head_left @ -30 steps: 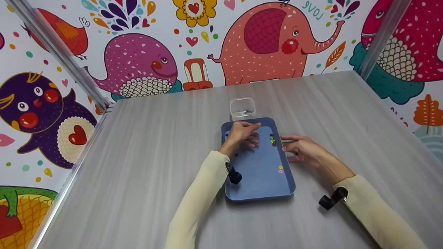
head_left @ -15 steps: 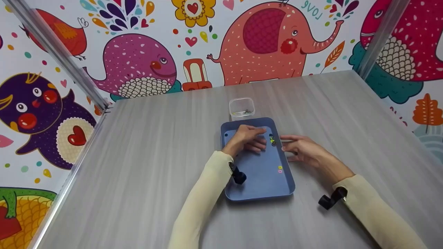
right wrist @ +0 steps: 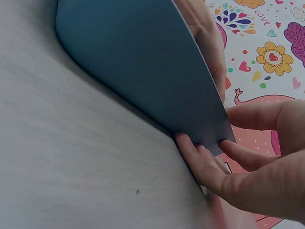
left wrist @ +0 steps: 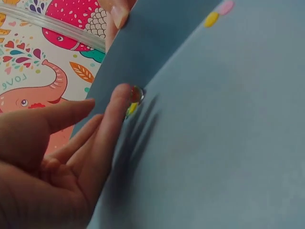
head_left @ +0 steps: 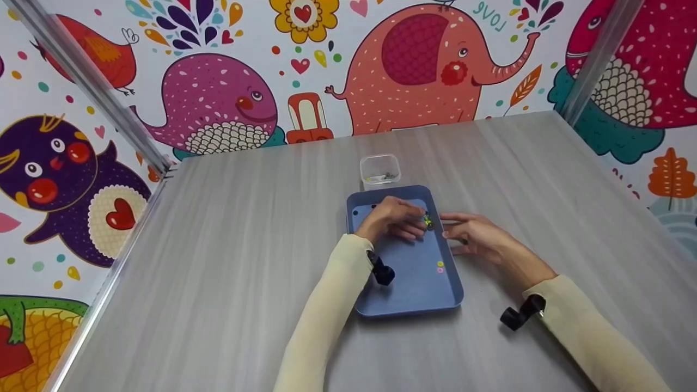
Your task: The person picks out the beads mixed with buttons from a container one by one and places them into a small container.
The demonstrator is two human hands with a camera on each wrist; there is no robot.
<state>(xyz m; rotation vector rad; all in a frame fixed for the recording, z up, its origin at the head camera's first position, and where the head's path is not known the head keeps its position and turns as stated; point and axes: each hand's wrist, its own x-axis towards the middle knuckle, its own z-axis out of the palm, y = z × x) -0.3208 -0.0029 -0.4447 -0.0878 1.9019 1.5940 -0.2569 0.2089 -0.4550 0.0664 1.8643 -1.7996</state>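
Note:
My left hand (head_left: 396, 219) reaches inside the blue tray (head_left: 408, 311). Its extended fingers lie by the right wall, beside a small cluster of yellow-green and dark glassy pieces (head_left: 428, 221). In the left wrist view, one fingertip is at a clear round bead (left wrist: 137, 94) with a yellow bit behind it. Thumb and fingers stand apart, with nothing seen between them. From outside, my right hand (head_left: 479, 238) touches the tray's right wall with its fingertips. A yellow piece (head_left: 440, 264) and a pink piece (head_left: 440, 270) lie along that wall, nearer to me.
A clear plastic box (head_left: 380, 170) with small pieces in it stands just beyond the tray's far end. Near the tray's far left corner lies a small black piece (head_left: 355, 213). The grey table (head_left: 245, 245) ends at printed wall panels.
My left hand has moved right across the tray, from its far middle to the cluster by the right wall. My right hand stays at the tray's side.

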